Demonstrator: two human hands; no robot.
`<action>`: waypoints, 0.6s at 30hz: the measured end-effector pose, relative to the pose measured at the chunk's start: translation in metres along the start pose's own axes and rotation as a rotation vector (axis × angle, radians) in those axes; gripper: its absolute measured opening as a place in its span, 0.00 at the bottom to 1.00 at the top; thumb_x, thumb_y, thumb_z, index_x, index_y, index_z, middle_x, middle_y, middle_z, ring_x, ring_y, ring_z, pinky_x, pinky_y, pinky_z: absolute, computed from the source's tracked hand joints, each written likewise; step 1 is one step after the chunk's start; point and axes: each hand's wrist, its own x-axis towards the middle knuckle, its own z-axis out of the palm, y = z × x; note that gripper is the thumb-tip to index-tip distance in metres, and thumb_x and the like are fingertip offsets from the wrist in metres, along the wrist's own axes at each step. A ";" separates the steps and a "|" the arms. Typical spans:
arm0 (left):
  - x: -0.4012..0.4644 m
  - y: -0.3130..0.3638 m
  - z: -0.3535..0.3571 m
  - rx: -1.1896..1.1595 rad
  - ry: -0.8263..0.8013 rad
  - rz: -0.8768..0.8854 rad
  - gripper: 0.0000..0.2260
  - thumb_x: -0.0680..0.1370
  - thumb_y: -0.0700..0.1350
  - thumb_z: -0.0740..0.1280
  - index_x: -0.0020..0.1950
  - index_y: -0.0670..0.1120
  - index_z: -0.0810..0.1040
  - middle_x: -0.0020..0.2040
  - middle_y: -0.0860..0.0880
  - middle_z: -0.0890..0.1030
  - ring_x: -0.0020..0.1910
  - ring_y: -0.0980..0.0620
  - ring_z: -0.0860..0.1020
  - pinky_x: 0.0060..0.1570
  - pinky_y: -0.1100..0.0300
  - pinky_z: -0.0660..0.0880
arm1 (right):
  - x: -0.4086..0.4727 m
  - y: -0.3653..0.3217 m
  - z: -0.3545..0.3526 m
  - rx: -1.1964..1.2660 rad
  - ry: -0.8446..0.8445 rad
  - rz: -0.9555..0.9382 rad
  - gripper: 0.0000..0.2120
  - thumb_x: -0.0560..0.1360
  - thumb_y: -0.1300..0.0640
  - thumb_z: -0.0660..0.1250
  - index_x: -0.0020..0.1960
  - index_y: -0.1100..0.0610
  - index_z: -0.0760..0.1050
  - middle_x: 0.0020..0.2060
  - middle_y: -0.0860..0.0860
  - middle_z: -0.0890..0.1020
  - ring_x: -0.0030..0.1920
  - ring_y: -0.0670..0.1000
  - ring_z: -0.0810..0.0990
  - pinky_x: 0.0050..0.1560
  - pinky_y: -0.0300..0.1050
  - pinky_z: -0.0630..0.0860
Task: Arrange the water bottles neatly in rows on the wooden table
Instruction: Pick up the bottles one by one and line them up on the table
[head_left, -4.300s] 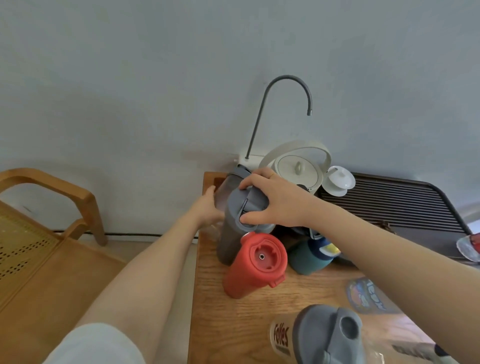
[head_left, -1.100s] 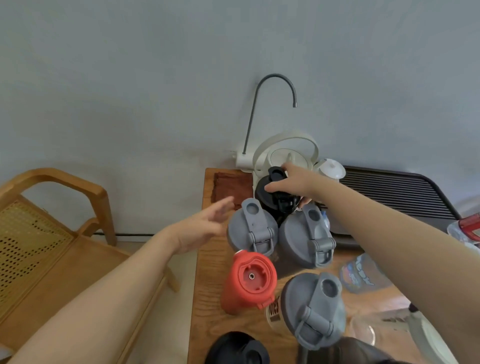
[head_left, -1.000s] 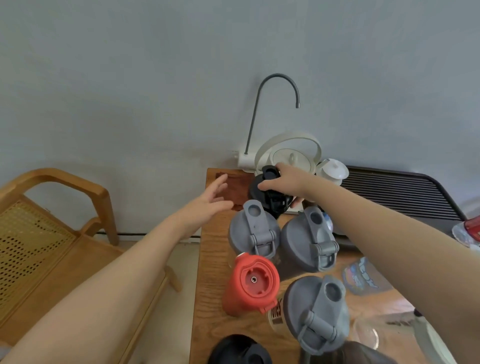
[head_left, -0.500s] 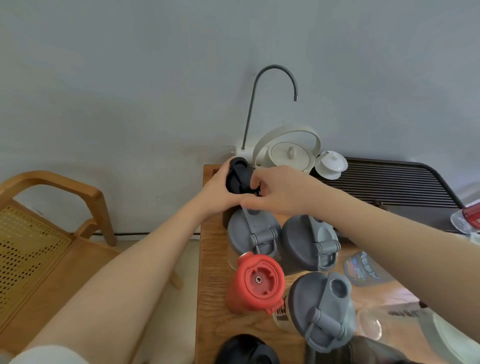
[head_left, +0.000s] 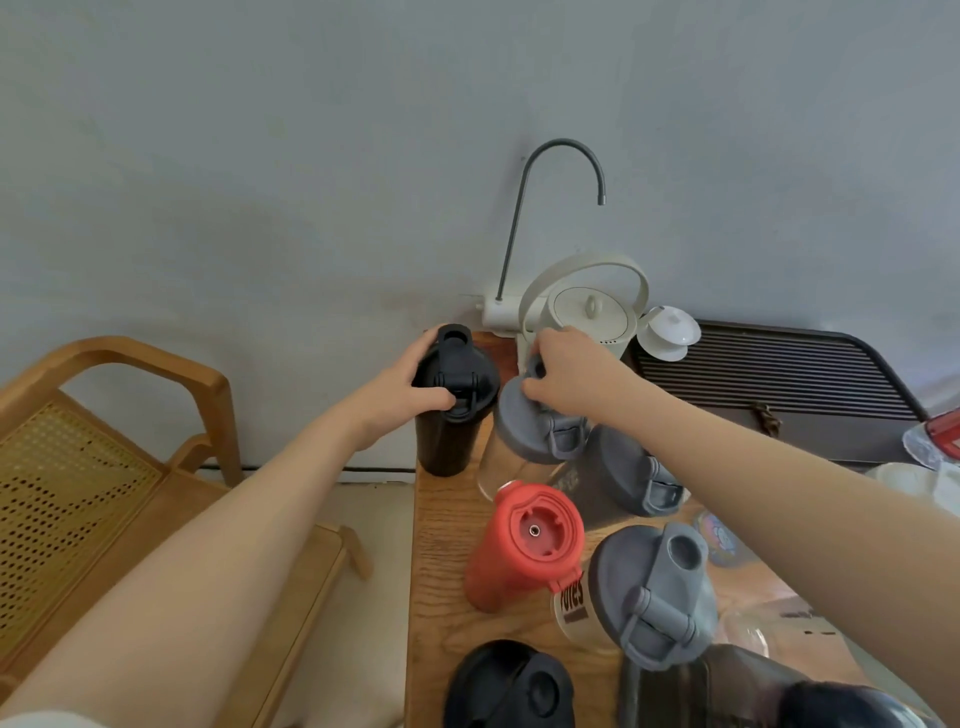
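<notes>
Left hand (head_left: 402, 397) grips the black bottle (head_left: 451, 402) at its lid, upright at the far left corner of the wooden table (head_left: 441, 566). Right hand (head_left: 566, 374) clenches the cap of a grey-lidded bottle (head_left: 530, 436) just right of the black bottle (tilted, base hidden). Red bottle (head_left: 522, 545) stands nearer than the black bottle, 2 more grey-lidded ones to its right. White kettle (head_left: 589, 312) sits behind, right of the black bottle.
</notes>
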 end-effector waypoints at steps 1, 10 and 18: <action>-0.002 -0.001 0.002 -0.018 0.007 0.008 0.35 0.68 0.40 0.67 0.72 0.53 0.57 0.61 0.48 0.72 0.57 0.53 0.73 0.51 0.63 0.70 | 0.004 0.002 0.001 0.008 0.029 0.018 0.13 0.72 0.57 0.64 0.52 0.64 0.72 0.49 0.61 0.76 0.50 0.60 0.76 0.44 0.47 0.70; -0.008 0.013 0.014 0.554 0.250 0.108 0.41 0.70 0.40 0.68 0.75 0.48 0.46 0.75 0.43 0.53 0.73 0.43 0.53 0.71 0.49 0.55 | 0.016 0.012 -0.007 0.151 0.114 0.145 0.25 0.73 0.48 0.67 0.61 0.65 0.66 0.54 0.61 0.76 0.55 0.60 0.75 0.47 0.46 0.69; -0.002 0.043 0.060 1.175 0.089 0.527 0.37 0.71 0.58 0.65 0.74 0.55 0.49 0.76 0.45 0.52 0.74 0.45 0.51 0.71 0.46 0.42 | -0.046 0.064 -0.037 0.260 -0.031 0.047 0.26 0.74 0.43 0.62 0.68 0.54 0.65 0.64 0.53 0.74 0.60 0.51 0.74 0.61 0.46 0.70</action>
